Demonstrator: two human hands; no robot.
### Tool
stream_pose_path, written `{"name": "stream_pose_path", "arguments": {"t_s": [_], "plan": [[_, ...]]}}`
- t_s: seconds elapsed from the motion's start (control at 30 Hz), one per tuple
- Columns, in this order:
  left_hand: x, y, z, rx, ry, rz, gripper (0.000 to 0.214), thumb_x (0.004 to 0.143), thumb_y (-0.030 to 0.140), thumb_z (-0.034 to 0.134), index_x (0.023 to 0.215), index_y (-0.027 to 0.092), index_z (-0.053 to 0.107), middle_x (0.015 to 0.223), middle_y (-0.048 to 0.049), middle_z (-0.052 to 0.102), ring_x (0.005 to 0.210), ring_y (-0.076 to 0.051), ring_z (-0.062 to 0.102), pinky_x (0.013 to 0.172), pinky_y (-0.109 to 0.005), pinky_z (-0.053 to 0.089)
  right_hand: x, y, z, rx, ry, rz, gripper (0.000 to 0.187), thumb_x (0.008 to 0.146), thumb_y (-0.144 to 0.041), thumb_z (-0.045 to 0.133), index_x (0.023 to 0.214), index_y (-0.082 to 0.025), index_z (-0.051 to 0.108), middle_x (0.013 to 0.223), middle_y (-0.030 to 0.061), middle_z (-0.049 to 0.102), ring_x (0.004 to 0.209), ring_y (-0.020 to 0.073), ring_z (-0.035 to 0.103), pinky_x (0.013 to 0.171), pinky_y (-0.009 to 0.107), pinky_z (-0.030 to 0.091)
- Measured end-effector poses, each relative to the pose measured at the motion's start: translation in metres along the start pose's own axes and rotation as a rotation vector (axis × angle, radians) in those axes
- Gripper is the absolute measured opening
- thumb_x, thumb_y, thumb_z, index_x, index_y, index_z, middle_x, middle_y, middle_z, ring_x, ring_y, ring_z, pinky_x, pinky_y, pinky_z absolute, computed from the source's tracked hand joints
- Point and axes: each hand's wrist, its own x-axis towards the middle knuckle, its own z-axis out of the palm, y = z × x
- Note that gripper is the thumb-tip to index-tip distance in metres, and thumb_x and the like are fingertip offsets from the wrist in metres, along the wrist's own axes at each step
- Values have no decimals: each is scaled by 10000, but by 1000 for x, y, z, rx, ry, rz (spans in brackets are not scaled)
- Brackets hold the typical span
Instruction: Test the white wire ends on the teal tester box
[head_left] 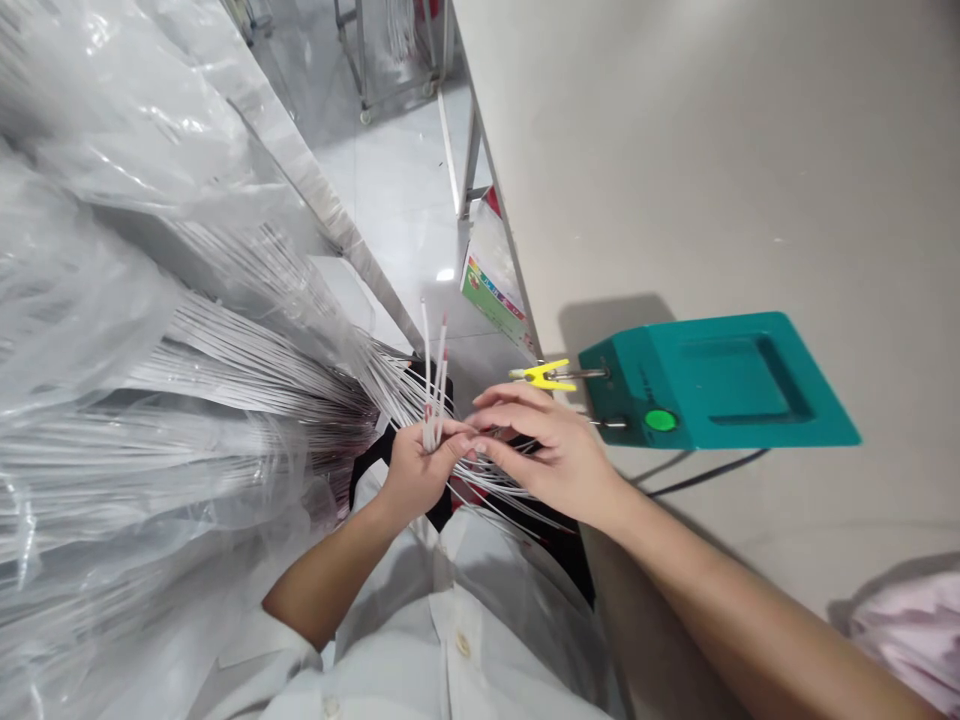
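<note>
My left hand (421, 468) is closed around several thin white wires (441, 385), whose reddish ends stick up above the fingers. Thumb and fingers of my right hand (559, 450) pinch together at my left fingertips; what lies between them is too small to tell. Under both hands a loose bundle of white wires (390, 385) runs across my lap. Just beyond my right hand, a yellow clip (547, 375) sits on a metal post of a teal box (735, 385) with a green button (661, 420).
Large bunches of white wire (225, 350) in clear plastic bags (150, 110) fill the left side. The teal box stands on a grey table (712, 180) at the right, with a black cable behind it. A printed carton (491, 290) and a wheeled rack (364, 60) are on the floor beyond.
</note>
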Motion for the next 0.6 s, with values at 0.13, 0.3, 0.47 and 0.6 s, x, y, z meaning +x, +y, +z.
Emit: {"name": "stream_pose_path", "arguments": {"t_s": [0.13, 0.3, 0.47, 0.6], "plan": [[2, 2, -6, 8, -139, -6, 258, 747, 348, 638, 618, 125, 627, 508, 24, 521, 440, -45, 370, 460, -213, 285, 4, 4, -3, 126, -89, 44, 96, 803, -224, 584, 747, -198, 657, 788, 36, 612, 679, 106, 580, 606, 238, 472], [4, -5, -5, -282, -201, -100, 233, 727, 353, 666, 721, 123, 628, 576, 10, 585, 385, -12, 313, 388, -191, 198, 3, 8, 1, 458, -85, 217, 109, 760, -282, 643, 713, -186, 663, 773, 30, 597, 656, 105, 574, 570, 233, 468], [5, -5, 8, -503, -134, -191, 279, 650, 364, 723, 672, 122, 584, 560, 20, 565, 341, 7, 295, 356, -183, 142, 0, 4, 11, 670, -23, 426, 161, 739, -316, 665, 658, -177, 669, 752, 14, 577, 569, 73, 528, 481, 205, 421], [5, -3, 17, -573, -55, -229, 318, 594, 379, 760, 674, 130, 579, 547, 31, 552, 328, 11, 300, 356, -183, 132, -1, 2, 17, 822, 63, 597, 196, 664, -363, 720, 697, -174, 682, 658, -2, 561, 538, 76, 502, 447, 198, 399]]}}
